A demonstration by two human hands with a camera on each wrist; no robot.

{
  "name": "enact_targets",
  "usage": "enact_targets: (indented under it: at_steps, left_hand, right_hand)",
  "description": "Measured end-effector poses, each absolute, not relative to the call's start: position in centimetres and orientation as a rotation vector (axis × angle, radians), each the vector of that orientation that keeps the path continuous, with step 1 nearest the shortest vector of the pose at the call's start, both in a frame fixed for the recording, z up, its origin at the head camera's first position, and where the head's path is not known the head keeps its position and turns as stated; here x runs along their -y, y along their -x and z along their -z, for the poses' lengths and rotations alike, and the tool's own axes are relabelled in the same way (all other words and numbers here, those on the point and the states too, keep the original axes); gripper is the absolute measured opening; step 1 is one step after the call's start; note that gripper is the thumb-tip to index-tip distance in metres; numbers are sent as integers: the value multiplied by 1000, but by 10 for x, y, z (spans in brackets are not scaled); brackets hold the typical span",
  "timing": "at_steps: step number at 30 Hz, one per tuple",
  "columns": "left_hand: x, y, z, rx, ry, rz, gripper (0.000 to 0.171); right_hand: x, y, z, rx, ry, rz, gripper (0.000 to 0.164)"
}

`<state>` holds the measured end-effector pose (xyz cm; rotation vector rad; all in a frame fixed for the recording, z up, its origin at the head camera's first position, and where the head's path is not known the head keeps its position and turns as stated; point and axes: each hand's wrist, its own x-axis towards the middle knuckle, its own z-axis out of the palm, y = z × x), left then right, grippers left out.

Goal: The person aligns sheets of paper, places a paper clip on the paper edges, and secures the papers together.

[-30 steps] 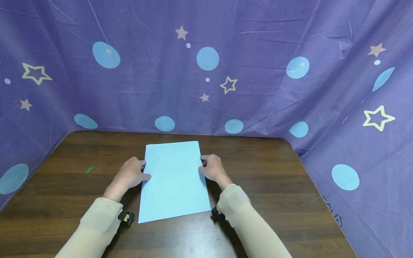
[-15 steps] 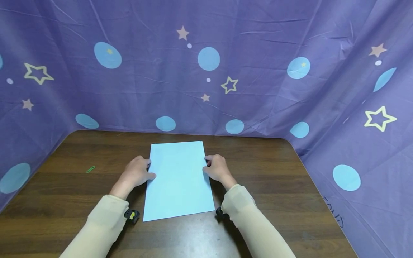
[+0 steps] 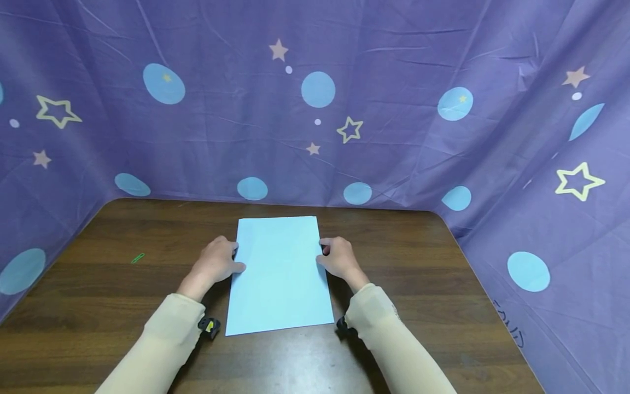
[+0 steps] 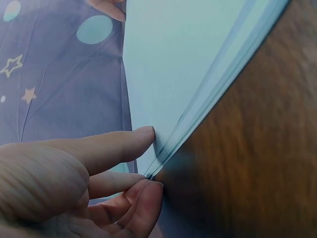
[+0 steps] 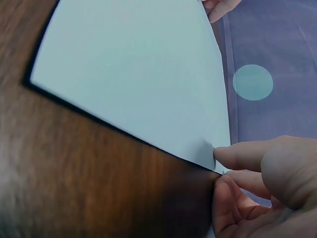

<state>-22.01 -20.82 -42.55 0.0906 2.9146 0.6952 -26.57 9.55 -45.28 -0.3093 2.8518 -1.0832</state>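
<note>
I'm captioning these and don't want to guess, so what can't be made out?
Underside of the paper stack: head view, hidden by its top sheet.
Exact sheet count: left wrist view, edges blur together.
Most of the right hand: left wrist view, cut off by top edge.
Most of the left hand: right wrist view, cut off by top edge.
Dark lettering on the curtain: head view, too small to read.

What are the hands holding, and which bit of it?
The pale blue paper. The left hand pinches its left long edge, and the right hand pinches its right long edge.
</note>
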Motion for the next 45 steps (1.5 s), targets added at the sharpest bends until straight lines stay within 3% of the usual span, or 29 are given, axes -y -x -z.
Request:
enact_targets:
  at_steps: [45]
  left_hand:
    - [161, 232, 428, -2921, -174, -730, 61]
  right_hand:
    - [-148, 260, 458, -2905, 282, 1039, 46]
